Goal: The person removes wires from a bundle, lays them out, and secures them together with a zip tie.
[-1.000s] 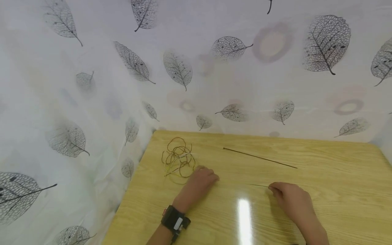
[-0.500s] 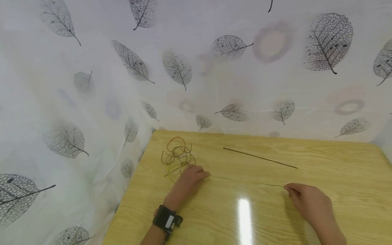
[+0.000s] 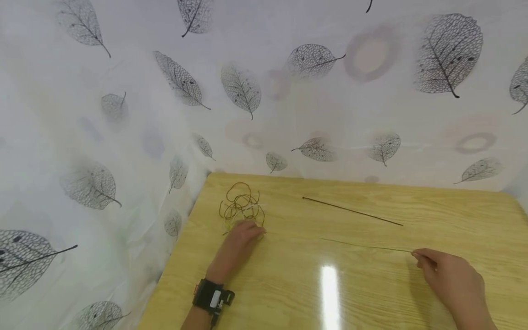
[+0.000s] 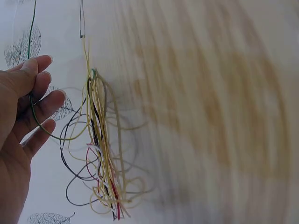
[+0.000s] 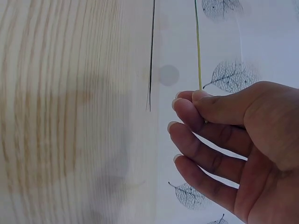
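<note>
A thin green-and-yellow wire [image 3: 367,246] stretches across the table between both hands. Thumb and fingertips of my right hand [image 3: 451,279] pinch it near one end, and a short tip pokes out below them in the right wrist view. My left hand [image 3: 233,250] pinches the same wire between thumb and index finger, the other fingers loosely bent. Past that hand, the left wrist view shows the wire looping down to a tangled heap of wires [image 4: 105,154] in yellow, black, red and white. In the head view the left hand covers the near side of this heap [image 3: 241,204].
A dark straight wire [image 3: 352,211] lies farther back on the wooden table [image 3: 453,215]. Behind and to the left hang white leaf-printed sheets [image 3: 255,41] along the table's edges. A black device [image 3: 210,295] is strapped to the left wrist.
My right hand has moved to the right with the wire end, and more wire shows between the hands. The left hand has shifted left toward the heap. The dark wire stays put.
</note>
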Action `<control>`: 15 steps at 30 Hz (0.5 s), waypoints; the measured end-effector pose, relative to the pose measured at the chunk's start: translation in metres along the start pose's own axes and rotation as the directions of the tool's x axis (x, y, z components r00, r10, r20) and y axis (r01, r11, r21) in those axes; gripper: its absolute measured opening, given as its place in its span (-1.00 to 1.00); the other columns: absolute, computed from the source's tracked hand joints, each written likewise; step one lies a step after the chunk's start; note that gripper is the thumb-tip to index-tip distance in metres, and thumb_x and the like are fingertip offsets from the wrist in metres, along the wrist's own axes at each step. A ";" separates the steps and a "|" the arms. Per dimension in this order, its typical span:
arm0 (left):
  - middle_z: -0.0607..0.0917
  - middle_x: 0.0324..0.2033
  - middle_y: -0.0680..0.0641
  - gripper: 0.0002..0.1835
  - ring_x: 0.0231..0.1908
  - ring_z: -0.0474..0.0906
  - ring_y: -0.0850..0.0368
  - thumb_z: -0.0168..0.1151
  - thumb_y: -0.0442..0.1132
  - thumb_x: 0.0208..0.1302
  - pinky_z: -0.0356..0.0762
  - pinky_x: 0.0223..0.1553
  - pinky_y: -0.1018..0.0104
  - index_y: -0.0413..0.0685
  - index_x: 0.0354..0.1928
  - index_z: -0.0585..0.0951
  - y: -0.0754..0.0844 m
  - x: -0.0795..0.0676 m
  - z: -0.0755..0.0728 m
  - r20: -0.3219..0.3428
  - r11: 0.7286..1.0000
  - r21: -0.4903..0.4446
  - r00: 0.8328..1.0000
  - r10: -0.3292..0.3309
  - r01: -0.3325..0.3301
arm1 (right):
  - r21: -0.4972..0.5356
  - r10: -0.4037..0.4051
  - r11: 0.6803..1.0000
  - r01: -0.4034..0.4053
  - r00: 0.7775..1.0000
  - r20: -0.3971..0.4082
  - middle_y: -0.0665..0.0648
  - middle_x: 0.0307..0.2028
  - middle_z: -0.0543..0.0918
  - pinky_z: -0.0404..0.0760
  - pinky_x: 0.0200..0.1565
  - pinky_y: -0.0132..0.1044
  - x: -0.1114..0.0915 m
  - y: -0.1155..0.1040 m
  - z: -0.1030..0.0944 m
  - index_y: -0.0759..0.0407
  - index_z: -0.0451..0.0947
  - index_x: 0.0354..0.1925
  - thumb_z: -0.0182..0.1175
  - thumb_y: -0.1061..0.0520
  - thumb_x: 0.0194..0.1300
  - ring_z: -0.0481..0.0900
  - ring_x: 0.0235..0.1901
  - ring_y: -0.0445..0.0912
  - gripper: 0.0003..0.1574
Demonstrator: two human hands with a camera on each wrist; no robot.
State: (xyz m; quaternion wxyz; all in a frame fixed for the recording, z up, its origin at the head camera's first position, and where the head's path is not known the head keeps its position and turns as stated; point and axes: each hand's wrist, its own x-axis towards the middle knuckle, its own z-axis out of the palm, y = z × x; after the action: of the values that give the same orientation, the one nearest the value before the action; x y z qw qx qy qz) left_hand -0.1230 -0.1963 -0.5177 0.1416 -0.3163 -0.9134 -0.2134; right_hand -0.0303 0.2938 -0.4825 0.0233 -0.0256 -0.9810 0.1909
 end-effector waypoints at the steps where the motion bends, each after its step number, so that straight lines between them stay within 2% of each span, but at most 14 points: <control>1: 0.61 -0.28 0.14 -0.74 -0.18 0.48 0.25 0.35 -0.36 0.18 0.45 -0.02 0.29 0.03 -0.08 0.69 -0.002 -0.002 -0.001 -0.003 1.000 -0.008 1.000 -0.002 0.002 | -0.001 0.006 1.000 -0.006 1.000 0.007 -0.03 -0.43 0.72 0.28 -0.73 -0.24 -0.001 0.002 -0.001 0.10 0.66 -0.04 0.18 -0.01 0.35 0.58 -0.58 -0.10 -0.69; 4: 0.61 -0.25 0.15 -0.74 -0.15 0.48 0.25 0.34 -0.36 0.19 0.45 -0.01 0.30 0.03 -0.08 0.69 -0.006 -0.005 -0.004 -0.005 1.000 -0.021 1.000 -0.010 0.010 | -0.012 0.031 0.999 -0.031 0.999 0.027 -0.01 -0.42 0.73 0.30 -0.74 -0.23 -0.002 0.008 -0.003 0.14 0.65 -0.02 0.15 -0.05 0.37 0.55 -0.61 -0.13 -0.63; 9: 0.61 -0.20 0.16 -0.73 -0.10 0.48 0.25 0.34 -0.38 0.18 0.44 0.04 0.33 0.05 -0.08 0.70 -0.012 -0.010 -0.012 -0.041 0.998 -0.052 0.999 -0.035 0.033 | -0.049 0.108 0.993 -0.106 0.993 0.038 0.04 -0.41 0.74 0.34 -0.70 -0.21 -0.006 0.027 -0.009 0.19 0.63 -0.02 0.12 -0.12 0.38 0.59 -0.58 -0.03 -0.55; 15: 0.62 -0.22 0.13 -0.73 -0.12 0.50 0.21 0.32 -0.38 0.20 0.46 0.02 0.32 0.03 -0.06 0.69 -0.017 -0.017 -0.021 -0.060 0.998 -0.061 0.998 -0.031 0.027 | -0.049 0.095 0.994 -0.095 0.995 -0.003 0.07 -0.50 0.70 0.40 -0.66 -0.14 -0.014 0.051 -0.010 0.31 0.64 -0.13 0.20 0.00 0.33 0.56 -0.61 -0.02 -0.62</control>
State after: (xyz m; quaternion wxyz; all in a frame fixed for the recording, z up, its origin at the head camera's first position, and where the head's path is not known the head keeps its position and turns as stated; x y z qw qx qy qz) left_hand -0.1179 -0.2272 -0.5112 0.1567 -0.3005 -0.9064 -0.2523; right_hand -0.0140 0.3435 -0.4927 0.0139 -0.0730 -0.9830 0.1677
